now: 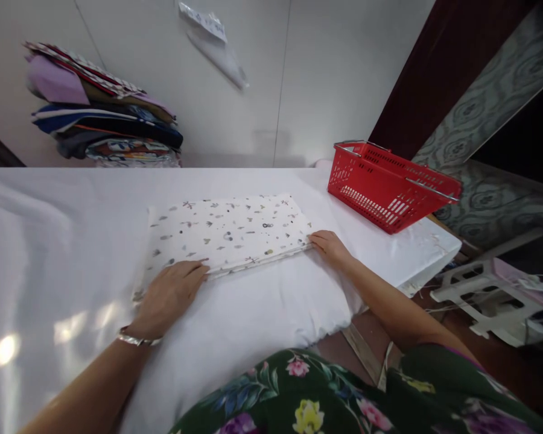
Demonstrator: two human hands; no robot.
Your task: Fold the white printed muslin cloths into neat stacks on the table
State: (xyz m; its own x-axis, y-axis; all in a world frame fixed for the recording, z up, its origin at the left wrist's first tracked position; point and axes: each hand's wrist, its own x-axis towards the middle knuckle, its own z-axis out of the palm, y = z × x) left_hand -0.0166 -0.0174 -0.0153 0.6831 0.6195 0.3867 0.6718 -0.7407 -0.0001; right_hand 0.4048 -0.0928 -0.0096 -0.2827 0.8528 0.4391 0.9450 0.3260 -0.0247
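Observation:
A folded white cloth [226, 232] with small printed figures lies flat on the white-covered table, its layered near edge facing me. My left hand [172, 295], with a silver bracelet at the wrist, grips that near edge toward the left, its fingertips curled onto the fabric and its thumb hidden. At the near right corner, my right hand [329, 246] pinches the edge between fingers and thumb. The cloth stretches between both hands and looks mostly smooth on top.
A red plastic basket [389, 181] with metal handles stands at the table's right end. Stacked folded fabrics [108, 114] rise behind the table at the back left. A white plastic stool [498, 289] is on the floor at right. White sheeting [262, 319] drapes over the table's front edge.

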